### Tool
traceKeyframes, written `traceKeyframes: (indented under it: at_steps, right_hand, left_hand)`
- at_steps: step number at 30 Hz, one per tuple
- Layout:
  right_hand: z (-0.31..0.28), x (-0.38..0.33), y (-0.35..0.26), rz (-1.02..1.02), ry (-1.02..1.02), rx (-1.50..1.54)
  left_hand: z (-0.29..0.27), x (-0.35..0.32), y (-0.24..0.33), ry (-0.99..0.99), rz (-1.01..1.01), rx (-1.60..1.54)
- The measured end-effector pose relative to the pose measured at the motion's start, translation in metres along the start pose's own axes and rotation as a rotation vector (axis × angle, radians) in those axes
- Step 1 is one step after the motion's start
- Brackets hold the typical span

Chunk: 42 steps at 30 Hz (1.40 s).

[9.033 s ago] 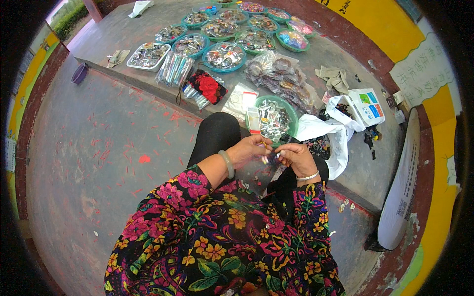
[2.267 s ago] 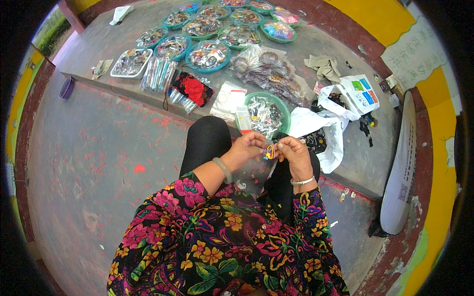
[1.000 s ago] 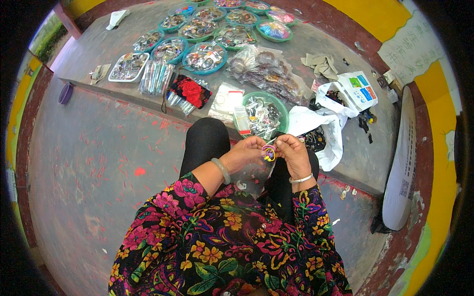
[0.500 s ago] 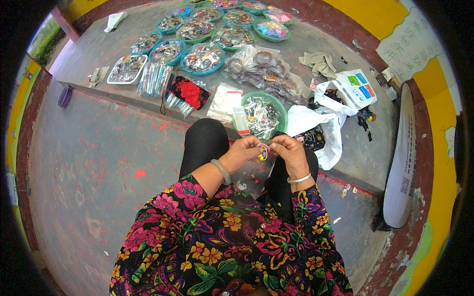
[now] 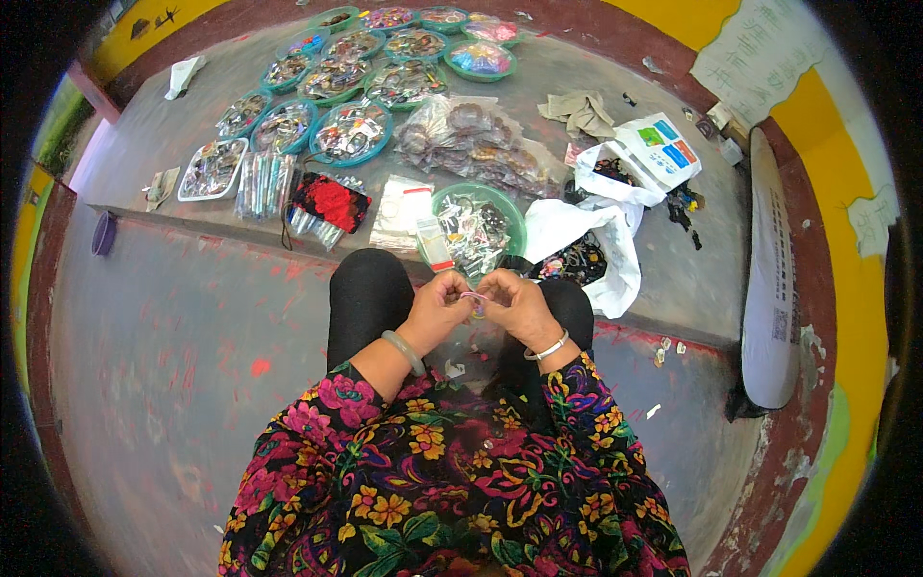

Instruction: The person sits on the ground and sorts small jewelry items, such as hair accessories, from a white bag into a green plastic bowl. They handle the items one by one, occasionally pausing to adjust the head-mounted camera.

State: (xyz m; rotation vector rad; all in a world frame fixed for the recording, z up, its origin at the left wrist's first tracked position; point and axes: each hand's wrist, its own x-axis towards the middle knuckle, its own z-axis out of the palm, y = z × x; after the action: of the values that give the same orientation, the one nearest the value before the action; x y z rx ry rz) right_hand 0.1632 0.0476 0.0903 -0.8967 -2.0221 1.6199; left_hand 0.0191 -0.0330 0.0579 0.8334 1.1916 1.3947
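Note:
My left hand (image 5: 438, 310) and my right hand (image 5: 520, 306) meet above my lap, thumbs and forefingers pinched. Between them is a small bunch of coloured loops (image 5: 478, 307), pink, purple and yellow, which look like hair ties. Fingers cover much of the bunch. Just beyond my hands stands a green basin (image 5: 520, 229) full of small packaged trinkets. A clear packet with a red end (image 5: 436, 244) leans on the basin's left rim. My knees, in black trousers (image 5: 370, 295), are on either side.
On the raised ledge are several basins (image 5: 352, 133), a white tray (image 5: 213, 169), bagged goods (image 5: 471, 135), a red-and-black flowered pouch (image 5: 331, 200) and pens (image 5: 264, 183). White plastic bags (image 5: 620, 269) lie right of the green basin. A long board (image 5: 769, 279) leans by the right wall.
My hands have drawn closer together, and the loops are now more hidden between the fingertips. The whole view has shifted, with the scene sliding left.

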Motion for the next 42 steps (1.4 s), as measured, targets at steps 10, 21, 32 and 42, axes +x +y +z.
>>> traceKeyframes:
  at_steps: [10,21,32,42]
  right_hand:
    - [-0.002,-0.012,-0.007,-0.197,0.160,-0.286]
    - [-0.133,-0.027,0.032,-0.029,0.682,-0.401]
    - [-0.179,0.004,0.157,0.253,0.667,-0.127]
    - [-0.214,0.045,0.255,0.535,0.534,-0.070]
  left_hand:
    - [-0.001,0.004,-0.011,-0.072,0.090,0.350]
    - [-0.007,0.006,-0.016,0.004,-0.046,0.093]
    - [-0.010,0.010,-0.031,-0.029,-0.138,0.173]
    - [-0.008,0.013,-0.030,-0.043,-0.150,0.233]
